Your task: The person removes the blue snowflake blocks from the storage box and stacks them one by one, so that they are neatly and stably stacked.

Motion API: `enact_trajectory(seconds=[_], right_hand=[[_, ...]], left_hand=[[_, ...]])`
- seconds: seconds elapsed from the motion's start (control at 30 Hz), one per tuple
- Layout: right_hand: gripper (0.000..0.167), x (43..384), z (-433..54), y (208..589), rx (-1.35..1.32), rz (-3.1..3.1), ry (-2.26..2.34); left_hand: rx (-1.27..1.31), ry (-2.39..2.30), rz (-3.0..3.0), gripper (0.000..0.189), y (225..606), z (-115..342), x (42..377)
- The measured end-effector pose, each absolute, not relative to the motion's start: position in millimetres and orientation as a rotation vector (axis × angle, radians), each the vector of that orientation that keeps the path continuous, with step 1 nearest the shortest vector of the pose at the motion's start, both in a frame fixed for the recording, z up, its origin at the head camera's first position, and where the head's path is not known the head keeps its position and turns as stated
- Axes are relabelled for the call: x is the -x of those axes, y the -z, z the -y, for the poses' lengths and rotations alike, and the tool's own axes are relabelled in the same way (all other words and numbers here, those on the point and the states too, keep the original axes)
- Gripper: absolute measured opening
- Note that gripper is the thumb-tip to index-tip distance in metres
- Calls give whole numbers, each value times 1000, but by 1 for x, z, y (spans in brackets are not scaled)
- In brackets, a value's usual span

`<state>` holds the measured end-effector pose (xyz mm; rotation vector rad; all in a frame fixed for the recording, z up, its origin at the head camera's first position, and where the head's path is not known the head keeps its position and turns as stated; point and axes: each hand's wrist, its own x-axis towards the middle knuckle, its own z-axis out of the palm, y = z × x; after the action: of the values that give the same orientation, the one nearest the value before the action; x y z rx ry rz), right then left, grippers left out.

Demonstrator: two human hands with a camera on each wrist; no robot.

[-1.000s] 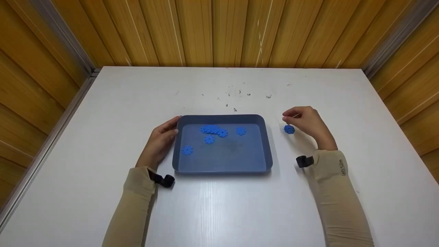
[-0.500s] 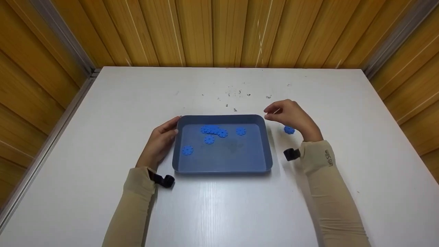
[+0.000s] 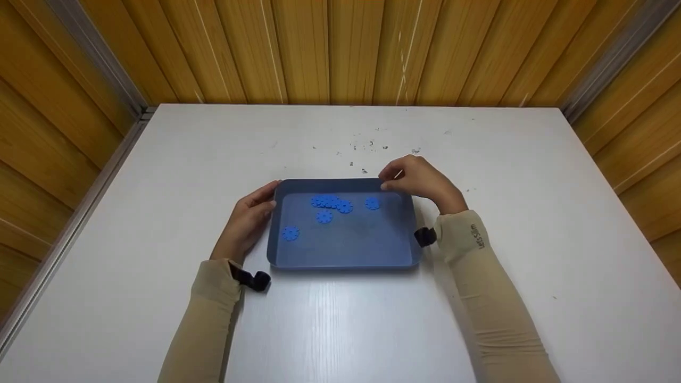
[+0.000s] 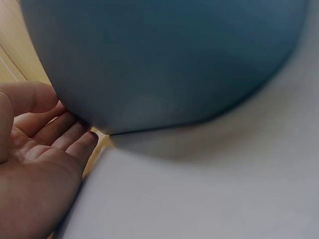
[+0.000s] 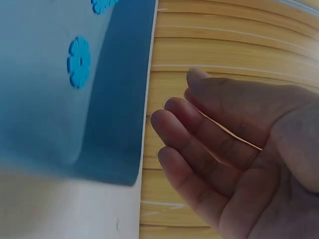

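Wht tbl (image 3: 330, 330) | R grip (image 3: 423, 181) shifted L | nr tray rim (image 3: 340, 184)

White table (image 3: 340, 324) in front of you, surface faintly grained toward your side, rectangular blue-grey tray (image 3: 362, 247) resting near the middle, long side facing you, dark scuff marks (image 3: 385, 147) scattered beyond it.

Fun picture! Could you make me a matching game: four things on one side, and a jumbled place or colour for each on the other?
1. Left hand
2. Right hand
3. Visible discs
4. Table

A. Inside the tray
B. White
C. By the tray's far right corner
D. At the tray's left side

Pairs: 1-D, 2-C, 3-A, 4-B
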<state>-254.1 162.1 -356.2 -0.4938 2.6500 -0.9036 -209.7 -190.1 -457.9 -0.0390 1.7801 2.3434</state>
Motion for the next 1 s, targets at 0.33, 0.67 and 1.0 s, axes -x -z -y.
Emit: enact_trajectory(seconds=[0.33, 0.67, 1.0], right_hand=[[30, 255, -131, 368, 557, -2595, 895], [29, 256, -104, 383, 550, -2560, 860], [31, 255, -89, 393, 666, -2576, 789]], left_hand=[[58, -2339, -1784, 55, 457, 189, 211], [60, -2351, -1767, 56, 457, 190, 211], [92, -2334, -1803, 54, 457, 189, 211]])
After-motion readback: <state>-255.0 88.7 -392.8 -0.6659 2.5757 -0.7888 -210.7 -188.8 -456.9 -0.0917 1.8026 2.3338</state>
